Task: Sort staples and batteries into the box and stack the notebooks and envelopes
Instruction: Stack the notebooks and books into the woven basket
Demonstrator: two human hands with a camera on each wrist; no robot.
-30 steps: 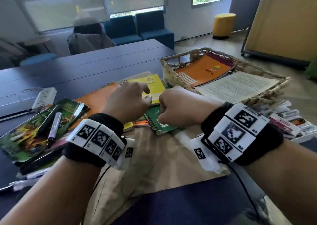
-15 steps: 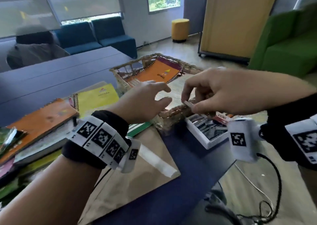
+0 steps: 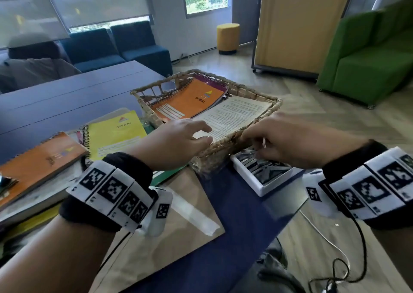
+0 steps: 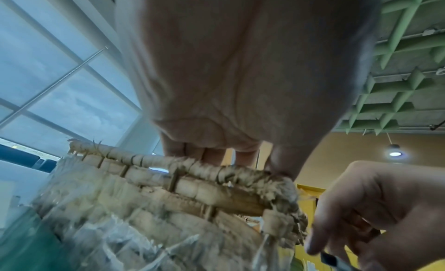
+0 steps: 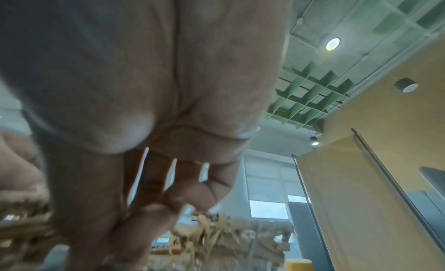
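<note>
A: What are the fingers (image 3: 252,136) doing?
B: The right hand (image 3: 288,143) pinches a small staple strip (image 3: 264,142) over the white box (image 3: 263,172); the left hand (image 3: 176,140) lies relaxed on the basket (image 3: 223,149) rim.
A: Advice?
B: Lower it flat among the staples, then release.

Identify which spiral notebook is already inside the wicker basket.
The orange notebook at the far end of the wicker basket, beside the printed sheet. The yellow notebook and the other orange notebook lie outside, on the table.
</note>
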